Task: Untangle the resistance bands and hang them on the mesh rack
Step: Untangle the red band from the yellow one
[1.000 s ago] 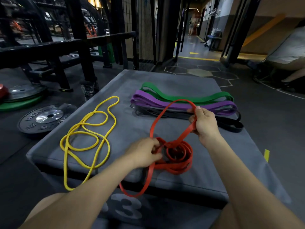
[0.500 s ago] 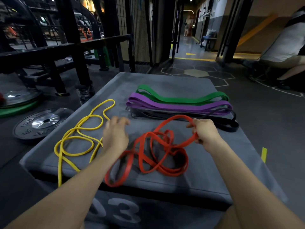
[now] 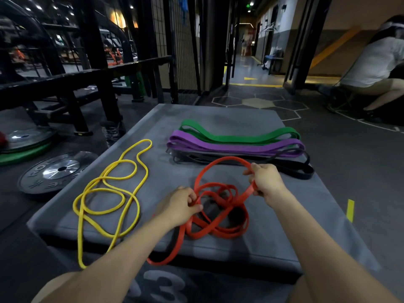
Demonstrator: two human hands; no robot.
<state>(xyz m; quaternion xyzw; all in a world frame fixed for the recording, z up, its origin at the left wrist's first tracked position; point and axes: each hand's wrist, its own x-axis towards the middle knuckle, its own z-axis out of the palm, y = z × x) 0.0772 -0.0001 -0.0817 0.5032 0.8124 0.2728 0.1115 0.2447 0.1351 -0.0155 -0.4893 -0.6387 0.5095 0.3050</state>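
Note:
A tangled red band (image 3: 218, 224) lies on the grey padded box (image 3: 218, 119), one loop hanging over the front edge. My left hand (image 3: 181, 204) pinches a strand at the tangle's left side. My right hand (image 3: 265, 182) grips another strand and holds a loop arched above the pad. A thin yellow band (image 3: 105, 193) sprawls in loops to the left. Green (image 3: 240, 134), purple (image 3: 236, 146) and black (image 3: 301, 171) bands lie flat side by side behind the red one. A black mesh rack (image 3: 175, 40) stands beyond the box.
Weight plates (image 3: 54, 171) lie on the floor at left beside a black steel frame (image 3: 94, 73). A person (image 3: 376, 68) crouches at the far right. A corridor opens straight ahead, and a yellow floor mark (image 3: 349, 209) sits right of the box.
My left hand let go of the red tangle, reached toward the yellow band, then came back and pinched a red strand. The right hand kept its grip while the red loops spread out.

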